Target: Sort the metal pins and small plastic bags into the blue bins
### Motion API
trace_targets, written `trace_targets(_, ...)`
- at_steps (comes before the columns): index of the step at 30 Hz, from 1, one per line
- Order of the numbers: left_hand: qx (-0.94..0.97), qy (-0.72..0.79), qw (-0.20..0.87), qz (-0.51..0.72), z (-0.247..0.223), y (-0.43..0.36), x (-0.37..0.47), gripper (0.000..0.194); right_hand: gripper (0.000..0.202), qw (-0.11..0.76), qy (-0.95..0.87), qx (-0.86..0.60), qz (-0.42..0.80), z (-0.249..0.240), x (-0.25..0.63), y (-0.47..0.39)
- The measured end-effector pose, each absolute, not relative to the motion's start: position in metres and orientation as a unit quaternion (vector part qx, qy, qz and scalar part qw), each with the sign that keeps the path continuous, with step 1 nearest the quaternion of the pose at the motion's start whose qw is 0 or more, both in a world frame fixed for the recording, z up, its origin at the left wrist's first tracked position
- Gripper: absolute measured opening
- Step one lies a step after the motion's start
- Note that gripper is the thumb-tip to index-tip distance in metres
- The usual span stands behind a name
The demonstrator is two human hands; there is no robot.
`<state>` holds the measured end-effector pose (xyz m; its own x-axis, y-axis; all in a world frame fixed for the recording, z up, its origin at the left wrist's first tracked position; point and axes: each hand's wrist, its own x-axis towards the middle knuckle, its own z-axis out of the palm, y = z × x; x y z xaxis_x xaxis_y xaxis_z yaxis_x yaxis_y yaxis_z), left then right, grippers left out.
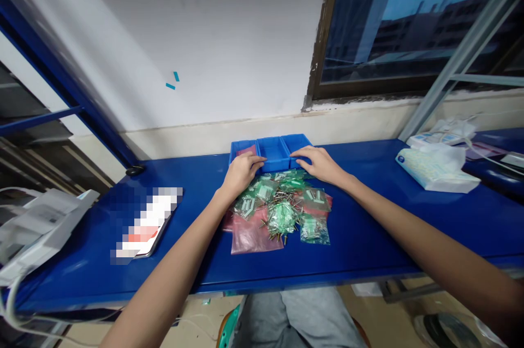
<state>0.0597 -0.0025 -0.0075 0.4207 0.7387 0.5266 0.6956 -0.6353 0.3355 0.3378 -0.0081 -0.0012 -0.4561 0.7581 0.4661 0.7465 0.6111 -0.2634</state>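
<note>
A bright-screened device [164, 208] is laid on the left of the worktop [364, 228], and a tissue box [428, 171] is placed on the right. Two teal strips [176, 76] are stuck to the wall [229, 36], into which a brown-framed window [409, 42] is set.

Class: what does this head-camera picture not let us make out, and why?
Head view:
1. Lower part of the pink packet in the blue tray: hidden by the left hand.
2. Phone screen details: pixelated.
3. Thin metal pieces, exact type: too small.
4. White device: cut off by the left edge.
5. Right hand, gripping or merely touching the tray: too small.
</note>
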Motion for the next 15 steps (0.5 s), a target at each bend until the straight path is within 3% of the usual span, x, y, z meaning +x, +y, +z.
trace_targets(15,0.843,0.405,0.043,0.352,-0.006,-0.0022,0.0584,0.02,0.037,0.275,-0.863,-0.424,-0.001,-0.004,0.3402,-0.0067)
